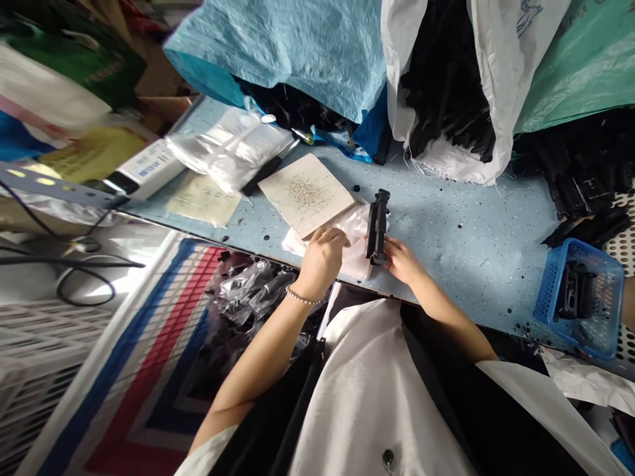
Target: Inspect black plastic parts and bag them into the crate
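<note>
My right hand (403,260) grips the near end of a long black plastic part (377,223) that stands on edge on the blue table (461,238). My left hand (322,254) is closed on the edge of a small clear plastic bag (353,231) lying just left of the part, on a stack of similar bags. A bead bracelet is on my left wrist. A cardboard sheet (306,192) strewn with tiny screws lies just beyond my left hand.
A blue basket (580,297) with black parts sits at the right. Large woven sacks (307,46) full of black parts stand at the back. Packets of clear bags (233,149) lie at the left. A sack of bagged parts (248,291) sits below the table edge.
</note>
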Motion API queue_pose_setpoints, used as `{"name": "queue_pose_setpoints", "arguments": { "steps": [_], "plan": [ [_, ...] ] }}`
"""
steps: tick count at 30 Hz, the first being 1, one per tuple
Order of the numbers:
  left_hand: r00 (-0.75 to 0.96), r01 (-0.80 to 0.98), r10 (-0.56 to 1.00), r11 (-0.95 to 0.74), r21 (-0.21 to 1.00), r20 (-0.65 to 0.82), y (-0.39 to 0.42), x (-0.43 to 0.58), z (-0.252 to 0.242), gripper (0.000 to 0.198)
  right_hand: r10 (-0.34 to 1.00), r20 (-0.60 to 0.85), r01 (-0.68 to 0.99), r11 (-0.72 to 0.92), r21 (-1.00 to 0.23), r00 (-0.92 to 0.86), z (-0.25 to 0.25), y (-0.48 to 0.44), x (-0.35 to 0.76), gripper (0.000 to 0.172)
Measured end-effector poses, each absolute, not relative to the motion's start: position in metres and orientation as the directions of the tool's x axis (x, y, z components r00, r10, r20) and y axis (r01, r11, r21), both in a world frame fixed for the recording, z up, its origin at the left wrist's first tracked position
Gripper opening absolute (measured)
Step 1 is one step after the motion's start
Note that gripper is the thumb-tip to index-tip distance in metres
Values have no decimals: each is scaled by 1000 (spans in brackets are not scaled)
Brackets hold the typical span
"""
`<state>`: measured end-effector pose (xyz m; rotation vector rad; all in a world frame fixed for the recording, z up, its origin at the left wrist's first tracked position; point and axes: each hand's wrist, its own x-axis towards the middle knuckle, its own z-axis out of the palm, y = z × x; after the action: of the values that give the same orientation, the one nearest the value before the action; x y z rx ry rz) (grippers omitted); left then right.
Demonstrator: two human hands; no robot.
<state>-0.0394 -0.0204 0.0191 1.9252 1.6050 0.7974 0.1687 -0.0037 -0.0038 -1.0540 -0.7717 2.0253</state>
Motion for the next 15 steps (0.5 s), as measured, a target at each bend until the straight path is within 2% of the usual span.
{"name": "queue_pose_setpoints", "arguments": {
  "steps": [2,3,5,8,10,12,15],
  "plan": [
    [173,798,966,-251,548,191,-23,-48,25,37,856,-405,-320,-501,-804,-322,-5,-8,172,36],
    [178,817,962,-263,514,208,-23,-52,27,39,866,-395,-321,-485,-813,-306,-2,-13,177,36],
    [185,795,956,-282,537,227,-20,-56,30,45,818,-422,-286,-544,-789,-390,9,-28,193,38],
    [202,698,953,-301,650,225,-18,-52,32,51,571,-542,-112,-745,-658,-617,23,-51,210,44],
    [236,640,943,-332,693,233,-24,-44,35,51,457,-594,-44,-815,-578,-662,21,-58,209,46],
    [305,579,916,-397,713,262,-38,-35,39,53,497,-606,-86,-812,-577,-621,13,-56,201,45],
    [437,436,842,-505,745,315,-64,-21,42,58,663,-573,-193,-718,-668,-482,-3,-46,185,40]
  ]
}}
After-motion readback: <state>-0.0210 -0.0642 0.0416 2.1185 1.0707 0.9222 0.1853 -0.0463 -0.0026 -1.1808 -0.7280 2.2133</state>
